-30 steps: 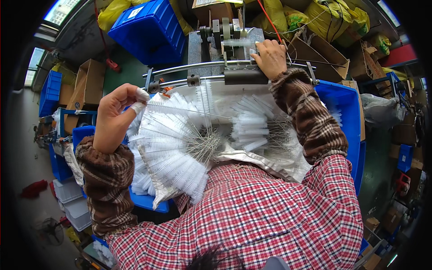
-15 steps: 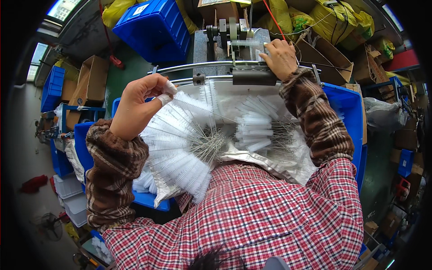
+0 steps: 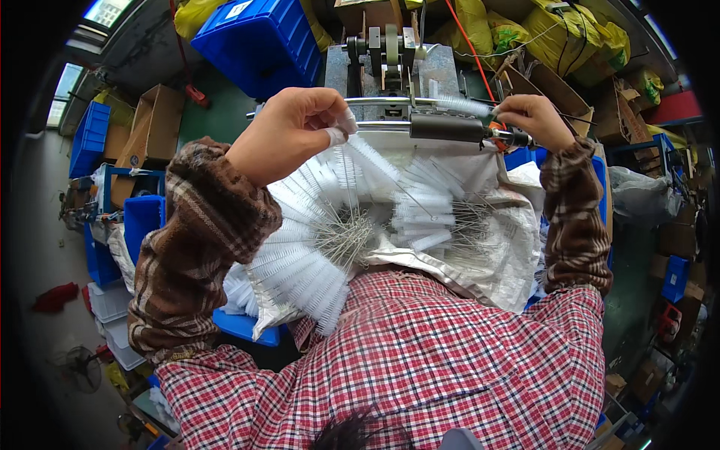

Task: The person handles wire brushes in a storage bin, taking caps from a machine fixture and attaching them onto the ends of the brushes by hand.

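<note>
At 11 o'clock, the left hand (image 3: 296, 133) pinches 1 white brush (image 3: 377, 160) by its tip, at 12. At 1, a 2nd brush (image 3: 461, 105) sits just past the black roller (image 3: 448, 127). The right hand (image 3: 534, 120), at 2, seems to pinch its end. Grip softly, so hairs stay straight. Fingers hide both held ends.
</note>
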The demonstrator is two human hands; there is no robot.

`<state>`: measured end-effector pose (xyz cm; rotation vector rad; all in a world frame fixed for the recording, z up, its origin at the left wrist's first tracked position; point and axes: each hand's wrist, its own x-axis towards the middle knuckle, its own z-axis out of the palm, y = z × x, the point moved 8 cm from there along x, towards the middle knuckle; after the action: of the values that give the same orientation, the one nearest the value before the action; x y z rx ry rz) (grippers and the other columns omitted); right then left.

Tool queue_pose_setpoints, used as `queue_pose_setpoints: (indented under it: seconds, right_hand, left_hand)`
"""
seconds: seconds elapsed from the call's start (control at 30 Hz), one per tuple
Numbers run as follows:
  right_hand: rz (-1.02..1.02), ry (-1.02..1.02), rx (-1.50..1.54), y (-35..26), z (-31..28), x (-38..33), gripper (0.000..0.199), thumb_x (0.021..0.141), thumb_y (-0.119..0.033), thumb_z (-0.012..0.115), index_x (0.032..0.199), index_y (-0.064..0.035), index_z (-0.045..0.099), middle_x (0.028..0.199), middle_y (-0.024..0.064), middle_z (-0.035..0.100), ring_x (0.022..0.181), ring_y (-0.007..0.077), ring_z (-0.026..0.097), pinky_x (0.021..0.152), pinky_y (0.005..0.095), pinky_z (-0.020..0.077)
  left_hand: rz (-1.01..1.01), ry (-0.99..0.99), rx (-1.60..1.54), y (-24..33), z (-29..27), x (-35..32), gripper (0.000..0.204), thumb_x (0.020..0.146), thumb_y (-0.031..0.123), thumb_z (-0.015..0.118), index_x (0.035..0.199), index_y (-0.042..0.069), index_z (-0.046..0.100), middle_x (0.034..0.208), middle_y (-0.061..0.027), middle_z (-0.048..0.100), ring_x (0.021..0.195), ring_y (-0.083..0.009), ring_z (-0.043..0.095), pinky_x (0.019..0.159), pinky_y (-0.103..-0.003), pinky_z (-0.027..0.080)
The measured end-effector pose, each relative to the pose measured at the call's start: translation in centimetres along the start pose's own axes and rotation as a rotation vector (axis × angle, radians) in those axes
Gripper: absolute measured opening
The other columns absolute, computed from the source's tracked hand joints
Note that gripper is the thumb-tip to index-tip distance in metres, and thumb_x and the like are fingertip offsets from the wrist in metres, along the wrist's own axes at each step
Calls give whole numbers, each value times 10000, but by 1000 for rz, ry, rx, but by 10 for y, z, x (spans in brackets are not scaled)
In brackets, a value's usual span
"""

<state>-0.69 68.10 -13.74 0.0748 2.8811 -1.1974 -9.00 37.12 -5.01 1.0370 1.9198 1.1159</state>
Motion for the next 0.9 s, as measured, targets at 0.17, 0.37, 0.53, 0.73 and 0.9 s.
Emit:
queue_pose_setpoints:
  seconds: [0.17, 0.37, 0.53, 0.73, 0.9]
  right_hand:
    - [-258, -48, 508, -124, 55, -1, 303, 844, -196, 700, 1061, 6, 634, 863, 101, 690, 729, 128, 634, 691, 266, 510]
    - [-480, 175, 19, -128, 78, 32, 162, 853, -154, 618, 960, -37, 648, 803, 145, 638, 778, 300, 630, 694, 378, 488]
    - [-294, 366, -737, -56, 82, 93, 140, 786, -110, 578, 869, -132, 688, 818, 56, 633, 849, 251, 607, 753, 389, 462]
    - [-305, 381, -736, -49, 93, 114, 163, 785, -92, 576, 888, -143, 692, 874, 41, 624, 931, 230, 575, 798, 383, 434]
    - [-332, 384, -712, -48, 93, 114, 178, 785, -80, 567, 899, -146, 686, 884, 42, 616, 944, 235, 568, 810, 385, 430]
  left_hand:
    - [58, 91, 6, -1, 20, 36, 140, 823, -56, 566, 954, -23, 602, 894, -37, 635, 865, -105, 609, 848, -252, 493]
    - [97, 321, 451, 6, 17, 30, 308, 782, -56, 591, 1083, 7, 574, 994, -99, 645, 954, -202, 625, 894, -323, 484]
    - [266, -198, 1393, -39, 82, 15, 373, 816, 120, 552, 1185, 109, 604, 1378, -111, 472, 1395, -277, 279, 1158, -484, 154]
    - [294, -310, 1545, -67, 91, 8, 186, 807, 170, 548, 910, 97, 685, 1221, -95, 571, 1342, -262, 351, 1157, -467, 166]
    - [323, -300, 1640, -53, 86, 1, 129, 793, 150, 554, 830, 95, 665, 870, -24, 612, 1047, -203, 529, 1108, -427, 256]
